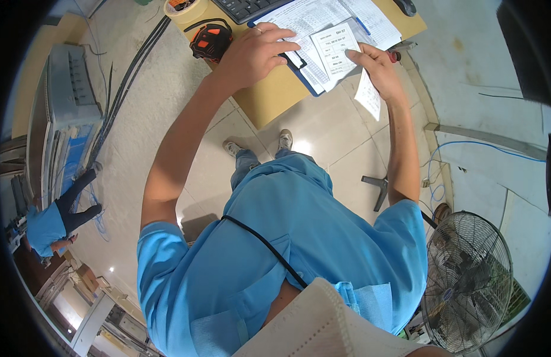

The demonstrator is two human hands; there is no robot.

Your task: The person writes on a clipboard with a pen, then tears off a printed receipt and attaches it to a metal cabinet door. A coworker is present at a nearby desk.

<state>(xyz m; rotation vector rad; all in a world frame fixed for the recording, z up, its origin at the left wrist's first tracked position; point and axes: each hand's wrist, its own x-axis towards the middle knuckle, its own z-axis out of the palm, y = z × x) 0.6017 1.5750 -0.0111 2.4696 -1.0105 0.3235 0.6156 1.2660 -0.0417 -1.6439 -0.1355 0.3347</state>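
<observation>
My right hand (pixel 376 70) pinches a white printed label sheet (pixel 336 52) between thumb and fingers, holding it over the papers. From beneath that hand hangs another white slip (pixel 367 98). My left hand (pixel 256 55) rests at the left edge of a blue clipboard (pixel 313 89), its fingers stretched toward the clip; a ring shows on one finger. Printed table sheets (pixel 311 21) lie on the clipboard, and a blue pen (pixel 362 25) lies on them. Beside my left wrist sits an orange and black tape measure (pixel 211 40).
On the yellow-brown desk (pixel 257 98) stand a black keyboard (pixel 248 9), a roll of tape (pixel 186 11) and a mouse (pixel 406 7). A standing fan (pixel 466 279) is behind me at right. Another person (pixel 46 229) in blue is at far left, near a grey cabinet (pixel 70 89).
</observation>
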